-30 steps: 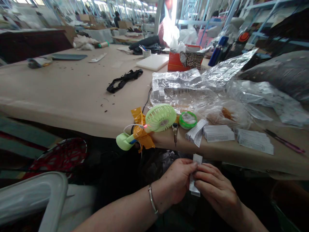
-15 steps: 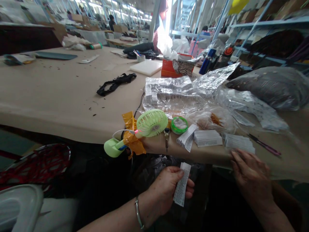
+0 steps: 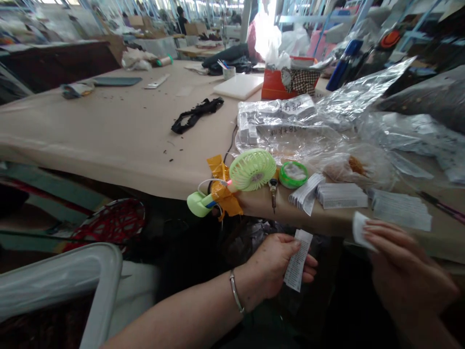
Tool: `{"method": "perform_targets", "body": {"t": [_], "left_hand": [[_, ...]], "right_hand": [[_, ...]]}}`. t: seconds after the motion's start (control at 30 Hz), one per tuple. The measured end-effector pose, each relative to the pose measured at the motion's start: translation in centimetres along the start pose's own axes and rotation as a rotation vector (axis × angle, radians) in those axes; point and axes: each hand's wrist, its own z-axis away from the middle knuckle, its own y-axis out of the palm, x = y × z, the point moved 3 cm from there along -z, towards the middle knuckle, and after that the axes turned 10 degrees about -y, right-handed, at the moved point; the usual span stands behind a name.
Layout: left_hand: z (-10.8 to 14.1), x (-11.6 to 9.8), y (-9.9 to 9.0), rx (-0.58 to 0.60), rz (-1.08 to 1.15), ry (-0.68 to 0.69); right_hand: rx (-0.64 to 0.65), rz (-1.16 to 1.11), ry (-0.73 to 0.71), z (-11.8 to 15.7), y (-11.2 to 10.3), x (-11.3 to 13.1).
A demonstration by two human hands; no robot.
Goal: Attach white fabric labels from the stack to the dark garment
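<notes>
My left hand (image 3: 278,259) pinches a printed white label (image 3: 298,261) between thumb and fingers, below the table edge. Another white label (image 3: 361,230) is in the fingers of my right hand (image 3: 403,261), which is slightly blurred just off the table edge. Behind that hand lies a fanned pile of labels (image 3: 401,211). To its left sit a neat stack of labels (image 3: 342,196) and a bent bundle of labels (image 3: 308,193), both along the front edge of the table.
A green fan (image 3: 252,169) is fixed to the edge with orange tape (image 3: 225,194). Beside it are a pointed metal tool (image 3: 273,196) and a green round tub (image 3: 293,174). Clear plastic bags (image 3: 286,131) cover the table behind. A white bin (image 3: 109,271) stands lower left.
My right hand has lifted from the fanned pile and come away with a label. The left hand keeps its label. The whole view has shifted, with things now farther right.
</notes>
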Motion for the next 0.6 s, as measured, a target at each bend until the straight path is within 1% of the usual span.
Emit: {"method": "perform_targets", "body": {"t": [0.03, 0.07, 0.1, 0.17, 0.27, 0.4, 0.6], "left_hand": [[0.0, 0.0, 0.0, 0.025, 0.017, 0.019], [0.0, 0.0, 0.1, 0.053, 0.042, 0.046], [0.0, -0.1, 0.0, 0.077, 0.074, 0.076], [0.0, -0.3, -0.2, 0.089, 0.15, 0.129], [0.1, -0.4, -0.7, 0.045, 0.22, 0.142], [0.2, -0.3, -1.1, 0.005, 0.269, 0.136], [0.2, -0.1, -1.0, 0.073, 0.243, 0.134]], "right_hand": [[0.072, -0.128, -0.136, -0.2, 1.4, 1.6], [0.141, -0.203, -0.231, -0.2, 2.6, 3.0], [0.182, -0.251, -0.303, -0.1, 3.7, 4.1], [0.257, -0.285, -0.383, 0.3, 5.4, 5.5], [0.32, -0.26, -0.415, 1.0, 6.6, 6.1], [0.329, -0.247, -0.437, 1.3, 6.6, 6.2], [0.346, -0.262, -0.437, 1.1, 6.5, 6.3]]}}
